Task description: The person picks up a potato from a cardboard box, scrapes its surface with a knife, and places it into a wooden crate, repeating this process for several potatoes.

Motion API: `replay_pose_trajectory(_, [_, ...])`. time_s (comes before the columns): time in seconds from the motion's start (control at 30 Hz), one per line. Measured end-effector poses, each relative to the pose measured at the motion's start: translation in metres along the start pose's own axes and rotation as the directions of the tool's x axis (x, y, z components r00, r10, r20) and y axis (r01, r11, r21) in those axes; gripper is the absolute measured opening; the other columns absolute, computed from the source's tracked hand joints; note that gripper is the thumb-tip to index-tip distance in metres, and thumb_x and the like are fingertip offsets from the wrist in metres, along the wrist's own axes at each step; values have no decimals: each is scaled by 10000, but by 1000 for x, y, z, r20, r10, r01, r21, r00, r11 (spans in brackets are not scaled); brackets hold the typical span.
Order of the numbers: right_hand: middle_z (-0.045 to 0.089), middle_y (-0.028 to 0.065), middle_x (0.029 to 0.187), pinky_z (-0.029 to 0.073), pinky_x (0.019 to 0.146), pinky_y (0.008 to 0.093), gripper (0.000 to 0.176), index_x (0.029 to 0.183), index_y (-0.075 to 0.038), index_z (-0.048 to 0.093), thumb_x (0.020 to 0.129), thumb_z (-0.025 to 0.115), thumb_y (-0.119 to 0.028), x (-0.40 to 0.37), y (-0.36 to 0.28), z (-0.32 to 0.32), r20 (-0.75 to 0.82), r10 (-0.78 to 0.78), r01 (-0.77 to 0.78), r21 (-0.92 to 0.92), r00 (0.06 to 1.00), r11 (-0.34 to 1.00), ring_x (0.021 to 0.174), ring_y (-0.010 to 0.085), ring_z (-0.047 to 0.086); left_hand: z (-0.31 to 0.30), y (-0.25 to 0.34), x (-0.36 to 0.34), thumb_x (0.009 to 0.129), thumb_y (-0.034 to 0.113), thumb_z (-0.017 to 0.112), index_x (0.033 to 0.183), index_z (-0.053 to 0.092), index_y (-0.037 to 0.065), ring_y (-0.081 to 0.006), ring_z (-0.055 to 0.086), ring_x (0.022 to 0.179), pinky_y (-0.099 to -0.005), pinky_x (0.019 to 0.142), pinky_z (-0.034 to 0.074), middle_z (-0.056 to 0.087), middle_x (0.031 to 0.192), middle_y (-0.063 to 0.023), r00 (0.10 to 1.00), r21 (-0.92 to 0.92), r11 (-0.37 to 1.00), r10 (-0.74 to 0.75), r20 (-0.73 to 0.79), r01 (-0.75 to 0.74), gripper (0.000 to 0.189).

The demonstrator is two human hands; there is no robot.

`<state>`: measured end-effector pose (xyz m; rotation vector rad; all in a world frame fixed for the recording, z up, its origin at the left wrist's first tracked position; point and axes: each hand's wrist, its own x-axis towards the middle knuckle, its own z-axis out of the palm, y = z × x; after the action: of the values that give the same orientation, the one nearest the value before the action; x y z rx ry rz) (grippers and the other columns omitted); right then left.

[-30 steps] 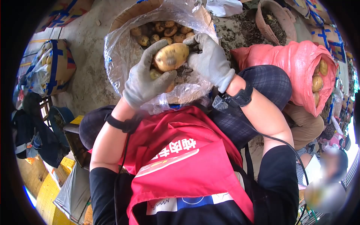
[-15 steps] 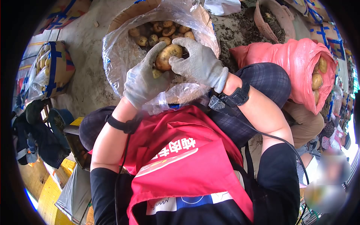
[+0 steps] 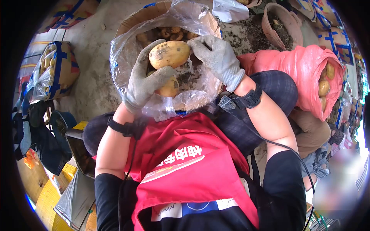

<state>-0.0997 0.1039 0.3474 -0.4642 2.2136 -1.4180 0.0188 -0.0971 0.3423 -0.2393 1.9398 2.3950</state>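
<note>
The potato (image 3: 169, 54) has come back up from where it sat half a second ago, low against the pile in the box (image 3: 133, 23). It now lies lengthwise with its whole broad face showing. The right hand (image 3: 217, 57), which then lay over the potato, has drawn back to its right end. The left hand (image 3: 144, 82) has shifted its fingers up around the left end, and the second potato (image 3: 168, 87) in its palm shows more.

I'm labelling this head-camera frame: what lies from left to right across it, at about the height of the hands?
From the left: blue-taped box of potatoes → left hand → large potato → right hand → pink sack.
</note>
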Motion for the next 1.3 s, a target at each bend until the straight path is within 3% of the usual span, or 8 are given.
replay_pose_trajectory(0.07, [749,73,871,562,702,297,291,1135,-16,736,1014,659,-270,9,24,0,46,-44,47,-63,998,997,737,137,679,-3,2,0,907,66,734,1548,375,18,-208,563,1294,-357,1091,468,563,1425,-131,1000,-138,990,-18,-16,16,736])
replay_pose_trajectory(0.1, [744,79,950,564,745,291,309,1174,-4,715,1016,656,-262,11,36,5,26,-357,357,-44,934,933,805,130,677,-6,3,-1,907,42,725,1568,347,25,-206,529,1332,-360,1117,443,524,1464,-132,1000,-139,990,-27,13,29,762])
replay_pose_trajectory(0.13, [727,79,1044,558,810,281,318,1217,7,691,1013,661,-235,8,29,5,57,-366,355,141,929,924,897,115,662,-3,2,-1,907,42,725,1568,347,25,-206,529,1332,-360,1117,443,524,1464,-132,1000,-139,990,-20,15,22,762])
replay_pose_trajectory(0.4, [682,46,1217,517,987,285,306,1301,11,639,1004,624,-62,0,20,-2,152,-94,3,511,984,859,1104,131,632,-7,-5,6,899,61,762,1592,311,50,-216,519,1349,-360,1143,429,494,1497,-128,996,-48,999,-18,92,22,827])
replay_pose_trajectory(0.97, [710,23,1121,547,863,264,311,1271,-44,693,1032,642,-236,-8,14,-2,104,-57,16,359,993,933,1014,95,634,6,8,-14,806,54,838,1520,406,45,-204,576,1268,-376,1078,492,565,1398,-113,998,-10,1000,-11,62,12,835])
replay_pose_trajectory(1.1, [707,97,1211,548,912,316,460,1406,-57,587,1038,577,-332,-4,18,-5,430,4,-287,594,903,752,1080,190,682,-16,81,-55,883,311,756,1448,492,5,-199,664,1124,-347,961,546,613,1339,-127,997,-6,998,61,52,-61,695])
replay_pose_trajectory(1.23, [673,123,1304,555,988,387,494,1466,-25,509,1007,577,-193,2,40,-1,589,-82,-460,703,804,542,1159,251,679,-70,145,-171,980,314,643,1506,429,-2,-230,628,1168,-339,959,539,533,1445,-181,867,298,903,396,-303,-309,649])
replay_pose_trajectory(1.3, [673,135,1305,555,1002,399,494,1456,-8,512,984,581,-135,-2,49,-4,587,-78,-408,646,806,645,1166,257,680,-109,153,-243,1008,259,620,1533,387,1,-256,586,1249,-342,1011,518,466,1520,-204,766,342,876,469,-439,-341,630])
